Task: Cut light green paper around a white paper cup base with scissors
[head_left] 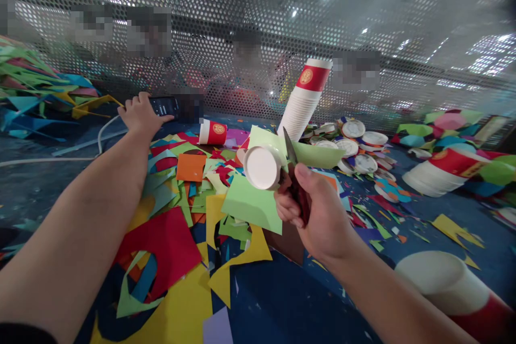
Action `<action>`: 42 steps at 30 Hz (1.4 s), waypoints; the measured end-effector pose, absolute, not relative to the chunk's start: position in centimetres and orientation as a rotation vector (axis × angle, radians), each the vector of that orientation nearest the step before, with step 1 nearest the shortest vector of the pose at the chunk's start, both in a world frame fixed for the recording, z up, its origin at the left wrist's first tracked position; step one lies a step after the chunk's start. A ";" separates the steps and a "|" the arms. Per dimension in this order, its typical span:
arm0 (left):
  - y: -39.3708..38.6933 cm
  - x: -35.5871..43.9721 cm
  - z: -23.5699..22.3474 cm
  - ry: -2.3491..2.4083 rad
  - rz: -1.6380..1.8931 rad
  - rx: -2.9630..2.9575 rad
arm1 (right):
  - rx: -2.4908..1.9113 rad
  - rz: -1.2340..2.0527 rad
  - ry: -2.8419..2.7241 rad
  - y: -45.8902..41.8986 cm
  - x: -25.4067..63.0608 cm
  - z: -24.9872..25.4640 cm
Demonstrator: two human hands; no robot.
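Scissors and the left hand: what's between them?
Head view: between the left hand and scissors are a red-and-white cup lying on its side, loose paper scraps and a round white piece beside the blades.

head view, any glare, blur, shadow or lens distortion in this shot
Head view: bright spots show on or through the perforated screen, which looks hazy toward upper right, with pixelated patches over parts; head view: the scissors look fairly crisp; head view: the lower-right cup looks soft and probably wide-angle stretched; head view: the near table is dark.
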State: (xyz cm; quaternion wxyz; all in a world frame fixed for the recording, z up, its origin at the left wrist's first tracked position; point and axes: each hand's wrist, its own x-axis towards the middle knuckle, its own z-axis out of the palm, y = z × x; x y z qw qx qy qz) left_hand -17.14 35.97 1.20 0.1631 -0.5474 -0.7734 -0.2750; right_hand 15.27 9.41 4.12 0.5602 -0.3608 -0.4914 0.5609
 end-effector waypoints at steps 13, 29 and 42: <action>35.8 -17.0 1.2 -2.212 -0.782 -1.554 | -0.844 1.325 -1.162 9.3 15.3 3.9; 35.8 -17.1 1.3 -2.234 -0.823 -1.575 | -0.886 1.303 -1.127 9.4 15.2 4.1; 36.0 -17.2 1.1 -2.184 -0.866 -1.546 | -0.871 1.317 -1.126 9.4 15.1 4.1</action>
